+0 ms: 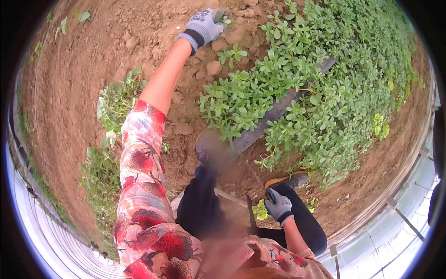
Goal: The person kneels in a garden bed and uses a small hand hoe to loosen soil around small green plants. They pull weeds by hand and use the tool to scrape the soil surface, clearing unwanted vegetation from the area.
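My left hand (205,26), in a grey knitted work glove with a dark wristband, reaches far forward over the soil. Its fingers close around a small green sprig (227,22); whether the sprig is still rooted cannot be seen. Just below that hand grows a small purslane plant (232,55) among clods. Close to my bent knee, my right hand (279,206), gloved alike, grips a thin-shafted hand tool (256,176). The shaft slants up and left, and a blur hides its far end. A dense purslane patch (334,101) spreads in front and to the right.
A dark flat strip (284,106) runs diagonally through the purslane. Heaps of pulled-looking weeds (120,101) lie left of my sleeve. My shoes (291,180) stand on bare brown soil (76,73). Translucent greenhouse sheeting (386,230) curves along the lower right rim.
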{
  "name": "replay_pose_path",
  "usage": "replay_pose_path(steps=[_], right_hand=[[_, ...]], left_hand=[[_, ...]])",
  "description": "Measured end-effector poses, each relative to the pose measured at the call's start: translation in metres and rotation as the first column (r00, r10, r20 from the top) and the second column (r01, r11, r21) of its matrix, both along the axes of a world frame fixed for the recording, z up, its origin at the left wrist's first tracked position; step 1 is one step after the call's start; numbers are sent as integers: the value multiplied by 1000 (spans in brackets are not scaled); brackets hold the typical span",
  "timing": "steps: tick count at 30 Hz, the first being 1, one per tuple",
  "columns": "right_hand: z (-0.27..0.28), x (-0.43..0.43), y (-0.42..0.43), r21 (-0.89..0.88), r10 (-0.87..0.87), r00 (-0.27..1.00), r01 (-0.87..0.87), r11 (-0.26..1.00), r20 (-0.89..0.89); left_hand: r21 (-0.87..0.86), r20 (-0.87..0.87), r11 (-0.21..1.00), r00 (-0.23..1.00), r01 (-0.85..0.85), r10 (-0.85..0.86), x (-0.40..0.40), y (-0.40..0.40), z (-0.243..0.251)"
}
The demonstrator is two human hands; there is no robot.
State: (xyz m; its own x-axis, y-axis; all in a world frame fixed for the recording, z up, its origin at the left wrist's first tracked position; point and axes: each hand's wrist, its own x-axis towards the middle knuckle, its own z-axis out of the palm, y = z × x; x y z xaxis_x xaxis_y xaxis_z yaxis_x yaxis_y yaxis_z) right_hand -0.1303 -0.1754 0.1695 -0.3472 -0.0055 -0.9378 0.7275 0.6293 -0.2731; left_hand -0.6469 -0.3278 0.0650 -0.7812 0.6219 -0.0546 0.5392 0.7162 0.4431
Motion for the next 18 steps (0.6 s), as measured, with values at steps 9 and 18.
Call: replay_pose_path(steps=[9, 18], right_hand=[[-2, 15, -3, 49, 22, 999, -21, 999, -29], [-2, 48, -19, 136, 40, 988, -20, 990, -146]], left_hand=[[111, -77, 985, 987, -130, 139, 94, -74, 96], [149, -521, 946, 790, -287, 322, 176, -192, 209]])
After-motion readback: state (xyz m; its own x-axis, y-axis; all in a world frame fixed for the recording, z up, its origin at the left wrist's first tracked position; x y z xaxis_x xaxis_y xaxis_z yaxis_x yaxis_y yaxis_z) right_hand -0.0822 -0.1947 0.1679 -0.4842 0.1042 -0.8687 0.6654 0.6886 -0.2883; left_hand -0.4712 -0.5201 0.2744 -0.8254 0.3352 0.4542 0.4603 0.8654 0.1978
